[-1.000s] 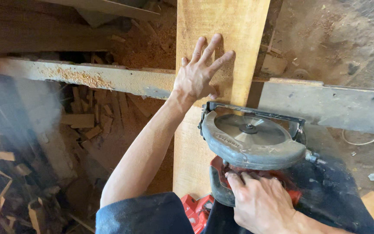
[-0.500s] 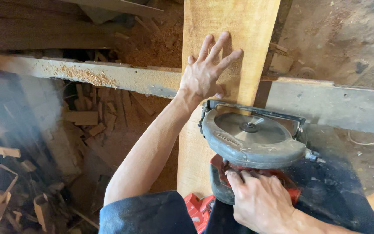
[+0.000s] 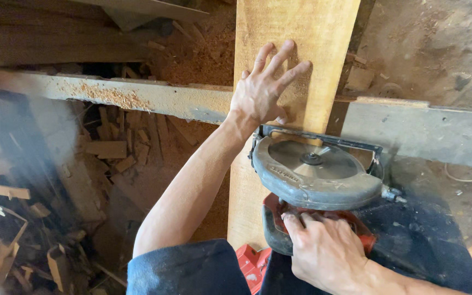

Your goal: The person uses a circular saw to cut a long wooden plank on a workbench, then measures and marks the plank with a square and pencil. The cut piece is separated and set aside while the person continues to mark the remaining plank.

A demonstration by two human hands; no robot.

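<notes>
Since the earlier frame, view shifted slightly; hands unmoved. Left hand [image 3: 263,93] spread flat on plank [image 3: 296,33], whose long axis runs away from the body. Right hand [image 3: 329,254] grips circular saw [image 3: 315,172], just behind the left.

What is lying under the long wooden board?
The board rests across a dusty grey beam. Below lie sawdust and wood scraps. The saw and left hand cover part of the board's top.

Ahead of the circular saw [image 3: 315,172], the plank [image 3: 296,33] is blocked by the left hand [image 3: 263,93] lying flat just beyond the guard. Beyond the fingers the plank lies bare. Left of the saw, under the sawdust-strewn steel beam [image 3: 137,98], wood offcuts [image 3: 110,150] crowd the floor.
</notes>
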